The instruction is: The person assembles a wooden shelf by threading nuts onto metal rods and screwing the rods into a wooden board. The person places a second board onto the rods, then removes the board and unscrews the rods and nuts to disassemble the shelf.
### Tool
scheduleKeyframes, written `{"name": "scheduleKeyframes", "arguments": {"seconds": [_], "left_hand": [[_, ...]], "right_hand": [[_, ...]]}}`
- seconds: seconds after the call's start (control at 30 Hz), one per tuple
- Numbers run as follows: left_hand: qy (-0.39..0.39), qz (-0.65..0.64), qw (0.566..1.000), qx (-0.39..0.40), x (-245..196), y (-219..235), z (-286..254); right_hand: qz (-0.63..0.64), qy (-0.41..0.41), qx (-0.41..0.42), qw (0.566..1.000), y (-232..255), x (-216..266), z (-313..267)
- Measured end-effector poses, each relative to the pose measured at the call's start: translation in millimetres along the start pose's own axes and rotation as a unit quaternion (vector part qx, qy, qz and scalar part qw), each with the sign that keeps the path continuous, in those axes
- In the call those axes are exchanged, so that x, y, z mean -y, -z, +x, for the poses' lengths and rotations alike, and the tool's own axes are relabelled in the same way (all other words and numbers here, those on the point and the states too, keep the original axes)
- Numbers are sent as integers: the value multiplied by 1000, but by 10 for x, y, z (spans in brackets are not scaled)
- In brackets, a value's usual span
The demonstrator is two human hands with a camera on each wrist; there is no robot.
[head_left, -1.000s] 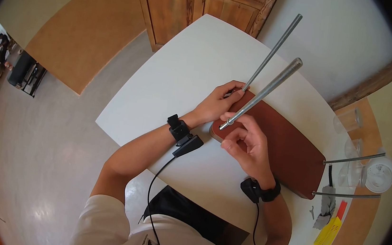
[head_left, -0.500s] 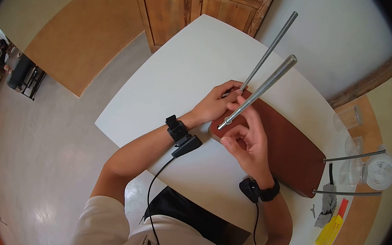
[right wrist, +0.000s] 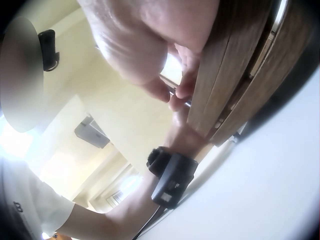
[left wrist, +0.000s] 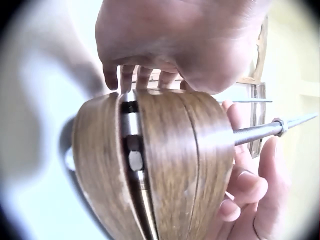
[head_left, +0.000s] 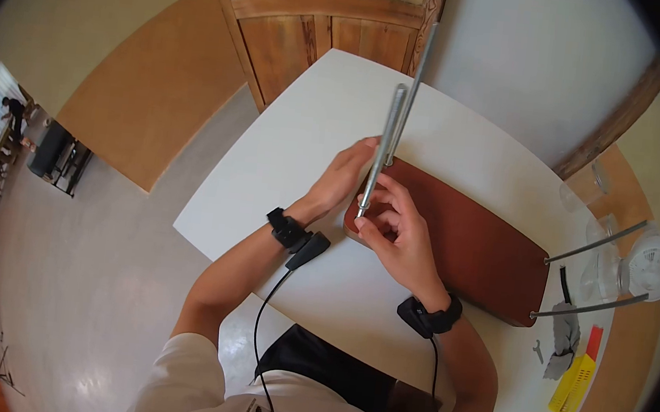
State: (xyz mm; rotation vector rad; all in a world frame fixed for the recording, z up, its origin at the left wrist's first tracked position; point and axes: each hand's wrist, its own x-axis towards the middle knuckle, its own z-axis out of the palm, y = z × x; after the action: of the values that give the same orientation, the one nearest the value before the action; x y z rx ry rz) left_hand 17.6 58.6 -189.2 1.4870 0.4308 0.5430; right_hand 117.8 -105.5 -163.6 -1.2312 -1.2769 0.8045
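Observation:
A red-brown wooden block lies on the table with threaded rods standing from its corners. My right hand curls its thumb and fingers around the near rod, close to a nut on it. The thumb tip is right at the nut in the left wrist view. My left hand rests at the block's end, fingers extended over its far side near the second rod. Seen from the end, the block is layered, with metal nuts in a dark gap between the layers.
Two more rods stick up from the block's right end. Beyond them are clear plastic containers and a white round-topped item. A small wrench, grey cloth and yellow perforated holder lie on the white table.
The view has turned, so the rods stand more upright in it. My left hand has drawn back from the far rod, and my right thumb and fingers have closed in around the near rod.

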Motion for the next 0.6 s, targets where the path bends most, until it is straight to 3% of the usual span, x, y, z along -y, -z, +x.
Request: {"name": "scheduleKeyframes", "arguments": {"seconds": [0.07, 0.13, 0.23, 0.37, 0.47, 0.6], "left_hand": [[-58, 83, 992, -75, -153, -11, -82], [-75, 136, 983, -93, -328, -47, -242], [-105, 84, 982, -133, -520, 9, -495], [-71, 63, 994, -51, -717, -163, -806], [-1, 36, 999, -3, -734, -320, -952], [2, 82, 996, -16, -732, -427, -1102]], "right_hand": [[23, 13, -22, 999, 16, -13, -25], [25, 22, -15, 999, 60, -38, -52], [41, 35, -13, 998, 29, -87, -42], [40, 64, -32, 997, 48, -73, -58], [33, 51, -40, 997, 82, -39, -80], [45, 93, -71, 992, 86, -145, -78]]}}
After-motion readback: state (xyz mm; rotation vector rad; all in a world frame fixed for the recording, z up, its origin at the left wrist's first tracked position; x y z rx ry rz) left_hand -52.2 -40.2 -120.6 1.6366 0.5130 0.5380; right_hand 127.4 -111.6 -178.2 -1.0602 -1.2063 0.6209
